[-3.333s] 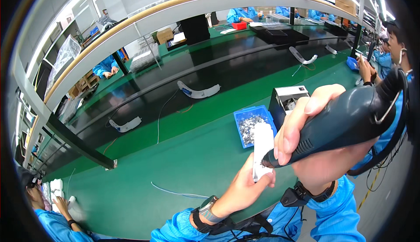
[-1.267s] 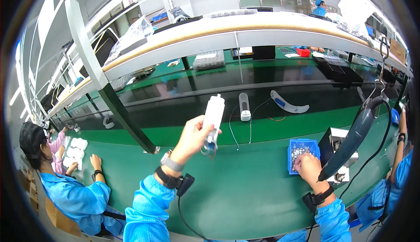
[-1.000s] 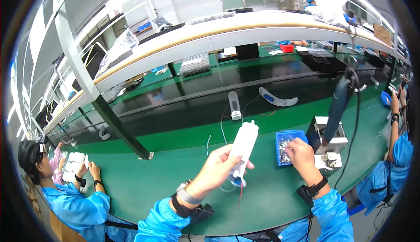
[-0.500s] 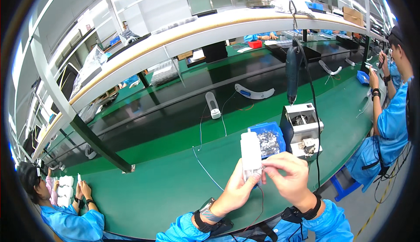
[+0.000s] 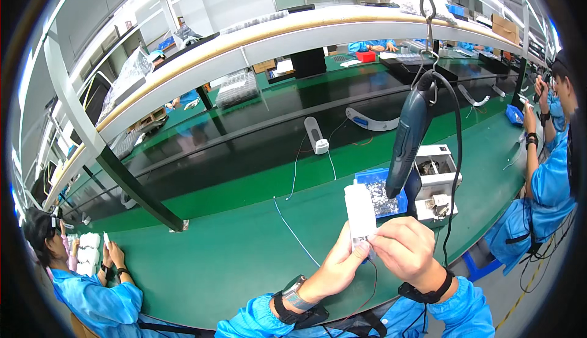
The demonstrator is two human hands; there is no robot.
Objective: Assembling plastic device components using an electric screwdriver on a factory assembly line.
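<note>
Both hands have stayed together above the green bench's near edge: the left hand point(image 5: 338, 268) grips the white oblong part point(image 5: 360, 211) upright, and the right hand point(image 5: 405, 250) pinches its lower end. The hanging electric screwdriver point(image 5: 409, 135) now dangles just behind the part, over the blue parts tray point(image 5: 380, 192).

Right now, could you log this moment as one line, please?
left hand: holds white part | right hand: pinching its lower end | screwdriver: hanging

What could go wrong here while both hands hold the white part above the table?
1. The left hand and right hand grip only the lower end of the white part, so it might tip or slip.
2. The thin wires under the part could perhaps snag or be pulled.
3. The hanging driver and its cable are close by; a hand might bump them.
</note>
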